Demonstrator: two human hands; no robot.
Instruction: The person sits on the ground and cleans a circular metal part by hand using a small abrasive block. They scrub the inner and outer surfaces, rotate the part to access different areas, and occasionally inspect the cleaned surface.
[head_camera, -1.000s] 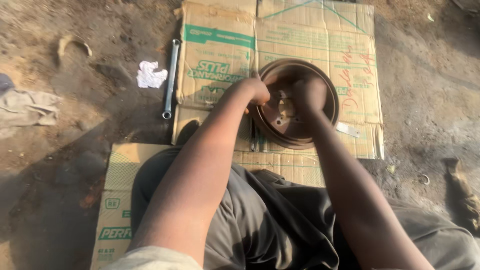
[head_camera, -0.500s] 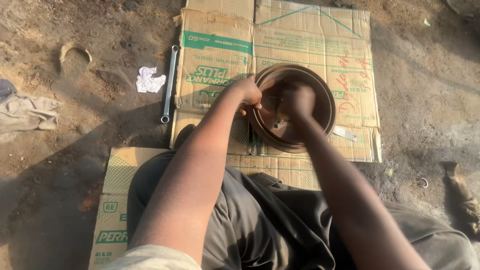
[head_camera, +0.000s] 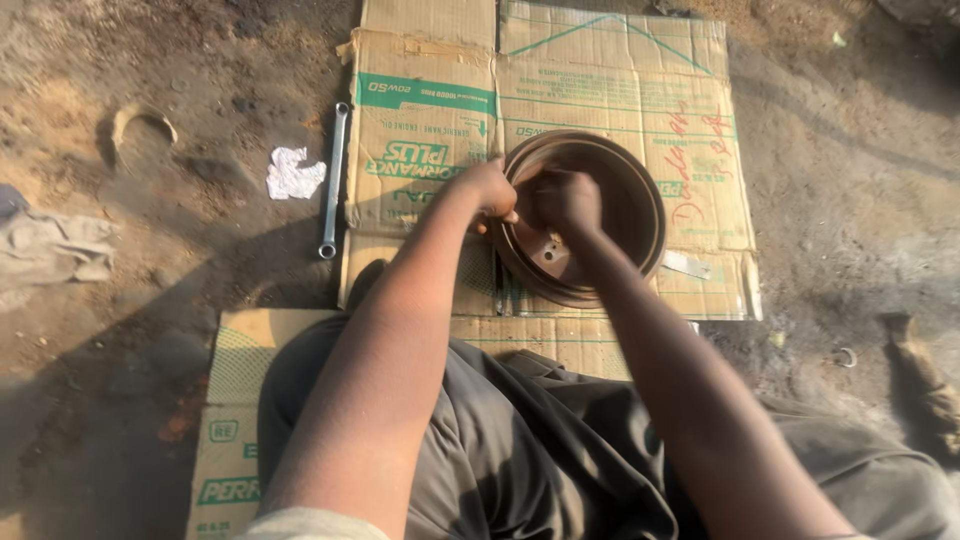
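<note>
Reaching forward, both hands, left hand (head_camera: 487, 188) and right hand (head_camera: 567, 198), meet inside the rusty drum (head_camera: 625, 200).

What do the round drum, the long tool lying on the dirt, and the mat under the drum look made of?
Drum: likely steel, rusty brown, dull sheen. Long tool: bare metal, grey and shiny, apparently a wrench. Mat: flattened cardboard cartons, tan with creases and torn edges.

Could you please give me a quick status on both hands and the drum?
Left hand gripping the brake drum rim. Right hand closed inside it. Wrench lies clear, left of the cardboard.
</note>
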